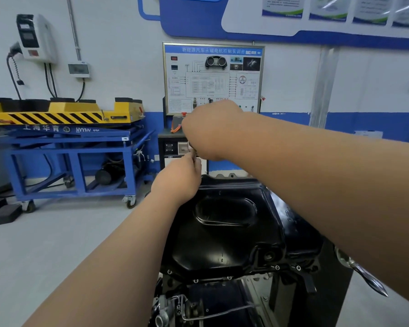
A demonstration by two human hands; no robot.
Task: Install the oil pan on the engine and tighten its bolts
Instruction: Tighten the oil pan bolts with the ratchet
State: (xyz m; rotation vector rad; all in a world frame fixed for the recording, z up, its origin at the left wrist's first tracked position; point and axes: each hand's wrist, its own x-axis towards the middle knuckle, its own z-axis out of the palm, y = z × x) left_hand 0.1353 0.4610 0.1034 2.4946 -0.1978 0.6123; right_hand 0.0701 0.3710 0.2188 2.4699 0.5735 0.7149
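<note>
Oil pan is seen seated on the engine, in the middle of the view. It is black and glossy, with a shallow oval recess pressed into its flat face and a flange running round its edge. Bolts are already set in the near flange, several small bright heads in a row.

And now the far left corner is being worked, with both hands brought together just above it. The right hand is curled into a fist over the top of a slim metal tool. The left hand is closed beneath it, fingers apparently pinched on the shaft. Only a short bright length of the tool is shown between them. Its tip and whatever lies under it are hidden by the left hand, so its type cannot be told.

Tightening is judged to be the step in hand, with the pan already placed. For the next move, the tool must be kept square on the bolt head and turned steadily, with the shaft steadied from below. The remaining far and side bolts would then be called for. Whether the near bolts are fully snug cannot be told.
</note>
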